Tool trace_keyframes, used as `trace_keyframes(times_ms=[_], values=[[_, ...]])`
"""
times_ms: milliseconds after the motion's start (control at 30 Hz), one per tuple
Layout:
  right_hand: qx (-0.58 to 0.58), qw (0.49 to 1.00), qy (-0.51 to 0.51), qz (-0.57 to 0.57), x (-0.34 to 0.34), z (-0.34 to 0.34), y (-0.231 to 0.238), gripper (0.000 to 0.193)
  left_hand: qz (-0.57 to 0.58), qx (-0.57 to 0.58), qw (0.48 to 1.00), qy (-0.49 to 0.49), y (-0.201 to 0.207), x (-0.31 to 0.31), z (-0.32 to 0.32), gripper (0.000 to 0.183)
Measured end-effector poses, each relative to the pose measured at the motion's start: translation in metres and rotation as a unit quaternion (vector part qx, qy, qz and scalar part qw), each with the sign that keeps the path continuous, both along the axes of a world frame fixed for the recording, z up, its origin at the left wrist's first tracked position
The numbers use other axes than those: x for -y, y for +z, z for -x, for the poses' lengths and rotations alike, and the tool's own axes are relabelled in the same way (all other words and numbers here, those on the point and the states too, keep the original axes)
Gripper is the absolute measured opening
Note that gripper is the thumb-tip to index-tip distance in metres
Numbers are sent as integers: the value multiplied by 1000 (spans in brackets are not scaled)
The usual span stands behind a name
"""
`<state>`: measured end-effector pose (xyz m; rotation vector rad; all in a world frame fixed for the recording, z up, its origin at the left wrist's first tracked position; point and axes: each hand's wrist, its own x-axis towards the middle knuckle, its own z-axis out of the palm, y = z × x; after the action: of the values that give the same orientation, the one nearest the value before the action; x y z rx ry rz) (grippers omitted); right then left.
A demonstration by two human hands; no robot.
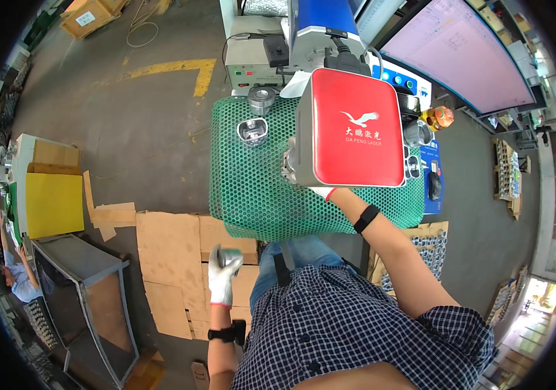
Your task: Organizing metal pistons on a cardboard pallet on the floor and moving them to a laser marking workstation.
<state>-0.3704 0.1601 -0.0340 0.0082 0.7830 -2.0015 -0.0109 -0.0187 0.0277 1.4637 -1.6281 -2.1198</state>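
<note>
My left hand (221,283), in a white glove, is closed round a grey metal piston (230,260) and holds it beside my left leg, off the mat. My right hand (321,192), gloved too, reaches under the red-fronted laser head (358,130), which hides its fingers and anything in them. A metal part (289,162) shows at the left side of that head. On the green perforated mat (252,188), one piston (252,132) lies with its hollow side showing, and another piston (262,101) stands behind it. More pistons (412,166) are at the mat's right edge.
A grey control box (252,62) stands behind the mat, and a large monitor (463,49) at the back right. A black mouse (434,186) lies on a blue pad. Flat cardboard (167,260) covers floor at left, near a grey-framed cart (83,260). Another person (21,279) is far left.
</note>
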Motion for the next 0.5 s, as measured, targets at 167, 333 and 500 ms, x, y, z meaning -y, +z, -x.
trace_keyframes(times_ms=[167,333,500], values=[[-591,733,75,-328,2,5,16,68,-55,57,992,99,-6,-8,-50,83],[-725,584,39,-363,26,-17,89,66,-71,2,993,93,15,-21,-37,80],[-745,470,49,-471,34,-20,53,57,-81,36,996,-15,19,-24,-25,90]])
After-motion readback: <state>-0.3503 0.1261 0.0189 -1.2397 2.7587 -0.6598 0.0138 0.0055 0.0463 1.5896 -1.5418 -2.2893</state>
